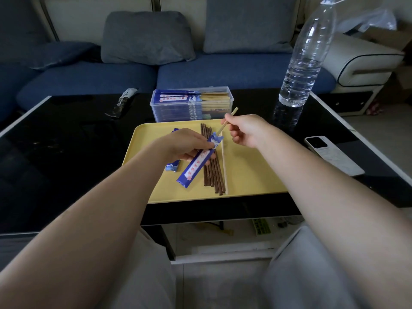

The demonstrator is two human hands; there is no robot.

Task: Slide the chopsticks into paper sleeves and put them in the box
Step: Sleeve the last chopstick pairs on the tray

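Note:
My left hand [184, 144] grips a blue and white paper sleeve [196, 166] above the yellow tray [252, 175]. My right hand [246, 131] pinches a light bamboo chopstick [227, 121] near its top end, and its lower end sits in the sleeve's open mouth. Several dark brown chopsticks [211, 170] lie side by side on the tray, with one light chopstick [224, 168] to their right. Another blue sleeve [172, 167] lies on the tray under my left hand. Behind the tray stands a clear plastic box [191, 104] holding several sleeved chopsticks.
A tall water bottle [305, 59] stands on the black table [66, 152] at the back right. A white phone [332, 155] lies right of the tray. A dark wrapper [122, 103] lies at the back left. A blue sofa [200, 72] runs behind the table.

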